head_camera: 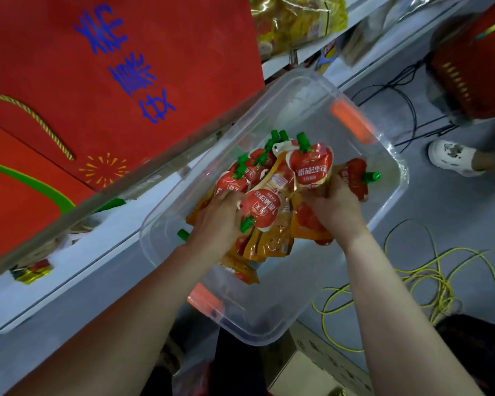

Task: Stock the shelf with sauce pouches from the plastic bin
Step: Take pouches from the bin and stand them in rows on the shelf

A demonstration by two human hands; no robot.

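The left hand (220, 215) is clutching bunched sauce pouches (230, 182) over the plastic bin (269, 335), caps mostly pointing away. The right hand (336, 204) is gripping another pouch (310, 164), cap away too.

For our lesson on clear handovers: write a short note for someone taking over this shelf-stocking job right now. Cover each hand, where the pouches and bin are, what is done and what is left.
Left hand: grips the left side of a bundle of sauce pouches, inside the plastic bin.
Right hand: grips the bundle's right side.
The bin sits beside the shelf. One orange pouch lies loose on the bin floor.
Done: bundle gathered. No sauce pouch shows on the visible shelf.
Left: lift the bundle out, set it on the shelf, then fetch the loose pouch.
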